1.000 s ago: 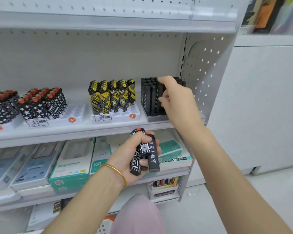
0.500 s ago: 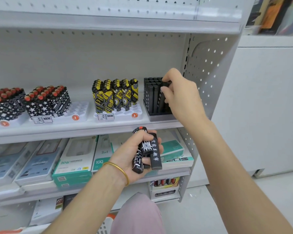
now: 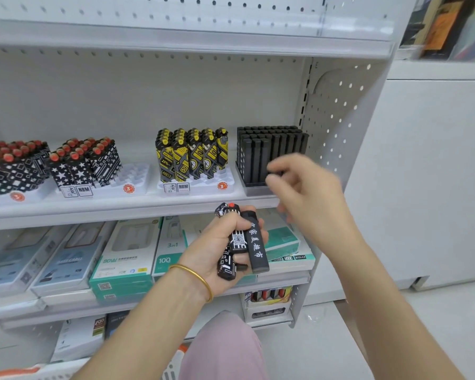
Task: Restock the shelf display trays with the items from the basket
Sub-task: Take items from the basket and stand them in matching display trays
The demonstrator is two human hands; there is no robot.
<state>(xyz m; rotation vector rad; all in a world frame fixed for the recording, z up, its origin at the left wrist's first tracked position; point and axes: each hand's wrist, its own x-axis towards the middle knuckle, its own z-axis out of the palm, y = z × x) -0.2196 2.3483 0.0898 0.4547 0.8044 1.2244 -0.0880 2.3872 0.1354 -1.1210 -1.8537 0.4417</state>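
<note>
My left hand (image 3: 214,250) grips a small bunch of lighters below the shelf edge: a black lighter with white characters (image 3: 257,248) and black-and-white patterned lighters (image 3: 226,266), one with a red button. My right hand (image 3: 307,193), blurred, hovers in front of the grey tray (image 3: 255,190) of black lighters (image 3: 261,157) at the shelf's right end. Its fingers are loosely curled and nothing shows in them.
To the left stand a white tray (image 3: 203,187) of yellow-and-black lighters (image 3: 192,154) and another white tray (image 3: 137,176) of patterned red-topped lighters (image 3: 85,163), both with free slots in front. Boxed goods (image 3: 126,250) fill the shelf below. A white-and-orange basket (image 3: 176,360) shows at the bottom edge.
My right hand has let go of a black lighter in the right-hand tray and drawn back down and toward me. My left hand keeps its lighters and has hardly moved.
</note>
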